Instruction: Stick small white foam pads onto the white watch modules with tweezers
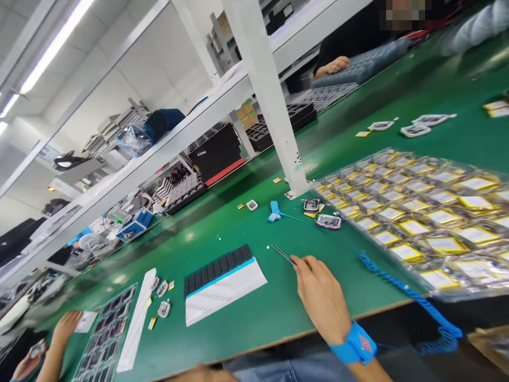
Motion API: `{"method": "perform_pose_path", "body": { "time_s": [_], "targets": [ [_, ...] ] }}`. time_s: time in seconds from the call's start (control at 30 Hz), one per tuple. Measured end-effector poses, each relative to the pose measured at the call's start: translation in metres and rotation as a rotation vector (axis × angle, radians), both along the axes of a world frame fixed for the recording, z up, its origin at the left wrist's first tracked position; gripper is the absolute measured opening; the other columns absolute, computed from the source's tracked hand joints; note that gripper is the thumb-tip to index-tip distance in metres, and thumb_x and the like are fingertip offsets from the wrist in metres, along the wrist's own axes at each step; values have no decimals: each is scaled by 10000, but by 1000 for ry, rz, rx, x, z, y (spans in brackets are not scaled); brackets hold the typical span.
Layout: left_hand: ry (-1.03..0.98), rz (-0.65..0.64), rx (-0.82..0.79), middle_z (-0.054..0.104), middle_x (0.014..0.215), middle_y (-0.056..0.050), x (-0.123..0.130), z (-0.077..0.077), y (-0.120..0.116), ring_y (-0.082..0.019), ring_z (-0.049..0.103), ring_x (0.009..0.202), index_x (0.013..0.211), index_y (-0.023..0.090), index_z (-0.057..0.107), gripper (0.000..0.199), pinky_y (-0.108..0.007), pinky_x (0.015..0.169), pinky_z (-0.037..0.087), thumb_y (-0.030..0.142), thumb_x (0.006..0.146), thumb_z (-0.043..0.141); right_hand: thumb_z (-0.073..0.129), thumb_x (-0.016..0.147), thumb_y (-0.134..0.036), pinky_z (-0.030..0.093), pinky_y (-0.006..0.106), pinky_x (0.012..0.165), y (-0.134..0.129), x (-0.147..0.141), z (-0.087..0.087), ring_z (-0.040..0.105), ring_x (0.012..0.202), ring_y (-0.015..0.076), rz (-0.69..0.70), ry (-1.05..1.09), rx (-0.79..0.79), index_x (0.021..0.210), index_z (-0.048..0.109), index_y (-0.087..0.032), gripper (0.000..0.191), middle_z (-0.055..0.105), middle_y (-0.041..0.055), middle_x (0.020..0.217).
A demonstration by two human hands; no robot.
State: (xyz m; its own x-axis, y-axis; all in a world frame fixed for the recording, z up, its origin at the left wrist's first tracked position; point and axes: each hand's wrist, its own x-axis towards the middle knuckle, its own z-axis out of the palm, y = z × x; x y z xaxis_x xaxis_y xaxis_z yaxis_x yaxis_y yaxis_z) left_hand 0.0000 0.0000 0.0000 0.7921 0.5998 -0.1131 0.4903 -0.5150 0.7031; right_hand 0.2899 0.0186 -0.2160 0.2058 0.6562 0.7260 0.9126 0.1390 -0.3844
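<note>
Tweezers [283,254] sit pinched in the right hand [320,297] at lower centre, tips over bare green table [254,313]. No writing is readable on the white sheet [222,289] just left. Left hand is out of view.

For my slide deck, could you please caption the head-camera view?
Right hand, blue wrist strap on, holds tweezers over the green bench.
</note>
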Motion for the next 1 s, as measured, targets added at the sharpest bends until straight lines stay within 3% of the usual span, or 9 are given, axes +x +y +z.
{"method": "perform_pose_path", "body": {
  "time_s": [0.13, 0.17, 0.23, 0.33, 0.43, 0.57, 0.73, 0.87, 1.0],
  "targets": [
    [104, 12, 74, 728, 1180, -82, 58, -27, 79, -228, 688, 1076, 1183, 235, 707, 276, -385, 974, 560, 407, 1014, 573, 368, 1050, -111, 501, 326, 545, -5, 1, 4, 639, 642, 200, -36, 50, 60, 1062, 689, -98, 321, 633, 65, 842],
    [173, 87, 234, 724, 1196, -78, 76, -33, 108, -224, 685, 1086, 1209, 236, 695, 280, -384, 987, 558, 388, 1017, 559, 354, 1070, -147, 490, 316, 514, -6, 1, 5, 642, 611, 186, -37, 78, 66, 1070, 687, -108, 335, 644, 64, 853],
    [190, 171, 354, 625, 1391, -136, 112, -46, 169, -287, 606, 1247, 1340, 206, 625, 376, -490, 1097, 486, 288, 973, 625, 339, 1098, -225, 500, 303, 506, -8, 3, 7, 665, 603, 177, -16, 154, 67, 1100, 684, -130, 358, 673, 71, 884],
    [201, 192, 412, 528, 1484, -151, 153, -65, 246, -336, 496, 1383, 1386, 167, 570, 486, -596, 1154, 407, 288, 935, 702, 397, 1100, -346, 578, 300, 607, -9, 6, 7, 722, 681, 194, 62, 392, 54, 1109, 692, -178, 339, 719, 77, 913],
    [207, 163, 401, 589, 1391, -127, 169, -86, 286, -291, 594, 1256, 1316, 164, 609, 397, -542, 1057, 514, 359, 974, 664, 575, 1016, -523, 622, 316, 628, -11, 12, 9, 738, 667, 211, 125, 746, 51, 1044, 714, -200, 353, 742, 65, 837],
    [156, 241, 370, 628, 1311, -117, 164, -112, 295, -255, 638, 1158, 1269, 162, 628, 348, -485, 988, 561, 363, 985, 649, 723, 872, -636, 614, 326, 576, -17, 23, 29, 701, 605, 207, 168, 926, 40, 902, 746, -199, 439, 727, 52, 742],
    [-88, 459, 287, 604, 1337, -118, 137, -122, 279, -265, 621, 1178, 1271, 153, 616, 351, -493, 997, 549, 317, 966, 673, 724, 929, -430, 567, 299, 602, -10, 31, 67, 679, 690, 187, 270, 579, 92, 857, 765, -233, 214, 741, 54, 842],
    [-375, 575, 131, 649, 1268, -118, 88, -115, 240, -198, 672, 1036, 1182, 127, 608, 320, -372, 956, 547, 184, 890, 728, 594, 996, -526, 514, 316, 579, 14, 34, 71, 634, 624, 182, 364, 317, -64, 814, 726, -229, 373, 724, 59, 813],
    [-596, 653, -116, 733, 1017, -96, 28, -121, 177, -171, 709, 852, 1055, 123, 622, 356, -296, 804, 562, 356, 846, 789, 465, 943, -783, 413, 330, 514, 35, 41, 65, 546, 510, 181, 426, 208, -312, 596, 569, -249, 645, 621, 53, 613]
  ]
}}
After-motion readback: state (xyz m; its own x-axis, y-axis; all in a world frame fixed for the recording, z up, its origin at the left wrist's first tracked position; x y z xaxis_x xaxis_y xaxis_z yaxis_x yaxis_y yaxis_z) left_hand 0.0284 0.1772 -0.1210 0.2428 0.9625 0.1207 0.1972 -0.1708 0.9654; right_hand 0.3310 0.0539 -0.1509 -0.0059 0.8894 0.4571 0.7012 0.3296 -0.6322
